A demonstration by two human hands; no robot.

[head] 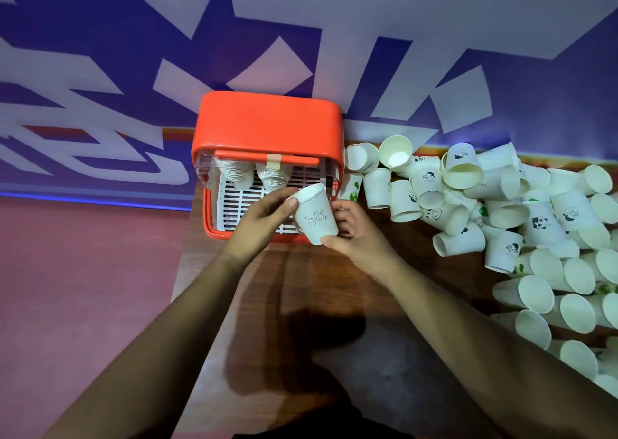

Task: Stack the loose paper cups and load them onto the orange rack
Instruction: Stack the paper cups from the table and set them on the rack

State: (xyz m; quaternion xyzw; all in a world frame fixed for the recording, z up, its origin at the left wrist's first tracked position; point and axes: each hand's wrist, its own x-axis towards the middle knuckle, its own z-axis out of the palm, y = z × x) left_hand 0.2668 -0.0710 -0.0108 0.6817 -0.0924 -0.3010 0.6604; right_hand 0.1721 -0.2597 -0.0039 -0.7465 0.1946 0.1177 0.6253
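Observation:
A white paper cup (pixel 316 214) with a smiley drawing hangs tilted just in front of the orange rack (pixel 267 124). My left hand (pixel 264 216) pinches its upper rim from the left. My right hand (pixel 357 234) holds it from the right, thumb at its lower end. Two stacks of nested cups (pixel 237 171) (pixel 272 174) stand at the back of the rack on its white slotted tray (pixel 240 201). A big heap of loose paper cups (pixel 501 211) lies to the right on the wooden table (pixel 301 288).
The rack stands at the table's far left end, against a blue and white patterned wall (pixel 301 37). A pink floor (pixel 83 288) lies left of the table's edge. The cup heap runs along the right side down to the near right.

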